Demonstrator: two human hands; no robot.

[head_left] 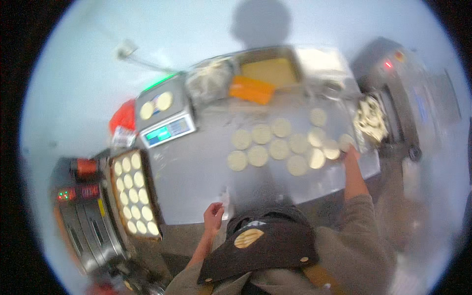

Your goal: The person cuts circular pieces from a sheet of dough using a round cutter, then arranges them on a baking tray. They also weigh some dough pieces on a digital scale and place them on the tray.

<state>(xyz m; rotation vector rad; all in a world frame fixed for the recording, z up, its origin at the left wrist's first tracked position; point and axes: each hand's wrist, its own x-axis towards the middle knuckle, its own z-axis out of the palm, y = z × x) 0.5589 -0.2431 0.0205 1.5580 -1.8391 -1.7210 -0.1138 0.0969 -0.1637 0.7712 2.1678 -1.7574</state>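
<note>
The person's left hand [213,216] is at the near edge of the metal table [189,177], fingers curled; the right hand [351,153] reaches the rightmost pale disc [346,140]. Blur hides whether either grips anything. More discs [258,155] lie leftward; farther back stands a scale [169,131].

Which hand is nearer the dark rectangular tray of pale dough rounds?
Left: your left hand is right of that tray; your right hand is farther right, at a pale dough round.
</note>
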